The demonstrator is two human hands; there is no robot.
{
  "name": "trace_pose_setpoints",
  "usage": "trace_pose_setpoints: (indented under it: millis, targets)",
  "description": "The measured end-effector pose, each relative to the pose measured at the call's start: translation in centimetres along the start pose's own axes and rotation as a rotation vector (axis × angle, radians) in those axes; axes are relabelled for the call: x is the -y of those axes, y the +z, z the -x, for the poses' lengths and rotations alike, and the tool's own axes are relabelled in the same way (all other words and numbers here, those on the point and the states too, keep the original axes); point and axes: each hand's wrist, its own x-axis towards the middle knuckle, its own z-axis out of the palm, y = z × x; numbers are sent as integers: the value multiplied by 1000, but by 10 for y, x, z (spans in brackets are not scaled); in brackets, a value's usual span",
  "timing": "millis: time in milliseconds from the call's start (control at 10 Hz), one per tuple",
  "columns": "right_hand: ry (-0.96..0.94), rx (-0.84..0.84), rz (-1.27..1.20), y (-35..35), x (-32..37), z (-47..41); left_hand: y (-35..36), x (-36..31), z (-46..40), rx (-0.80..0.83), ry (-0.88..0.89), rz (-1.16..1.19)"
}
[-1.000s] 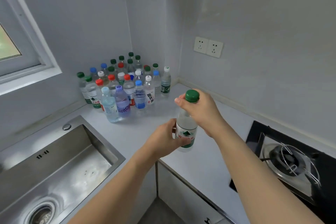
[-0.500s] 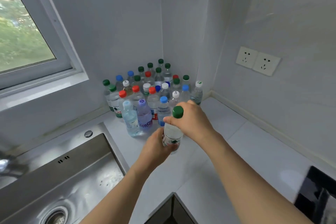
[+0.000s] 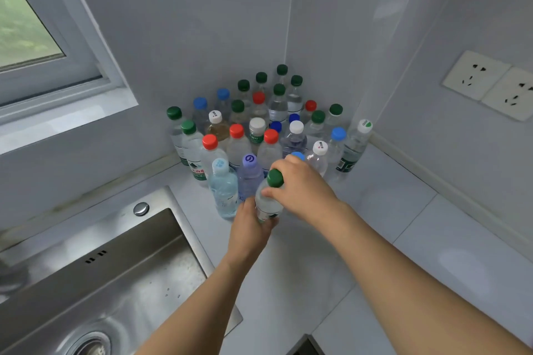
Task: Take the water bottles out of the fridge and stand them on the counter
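A clear water bottle with a green cap (image 3: 267, 201) is upright at the front edge of a cluster of several bottles (image 3: 256, 130) in the counter's corner. My left hand (image 3: 248, 228) grips its lower body from the near side. My right hand (image 3: 300, 188) pinches its neck just under the cap. The bottle's base is hidden by my left hand, so I cannot tell whether it touches the white counter (image 3: 375, 210). The standing bottles have green, red, blue and white caps. The fridge is out of view.
A steel sink (image 3: 95, 277) lies at the lower left, its rim close to the bottles. A window (image 3: 31, 29) is at the upper left. Two wall sockets (image 3: 490, 83) sit on the right wall. Bare counter stretches to the right.
Both hands have carried the green-capped bottle forward and lowered it to the front of the cluster. The view has tilted towards the corner; the stove has left the frame.
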Motion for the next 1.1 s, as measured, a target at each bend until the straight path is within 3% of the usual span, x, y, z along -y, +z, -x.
trace_pose_setpoints:
  millis: [200, 500, 900, 1100]
  targets:
    - [-61, -64, 192, 18, -10, -20, 17, 12, -18, -51, -26, 7]
    - [-122, -115, 264, 27, -15, -27, 21, 19, -21, -74, -40, -20]
    - [-78, -125, 70, 13, -26, 8, -7, 11, -9, -11, 20, -214]
    - [-23, -164, -42, -17, -24, 45, -46, -35, 28, -56, 151, -315]
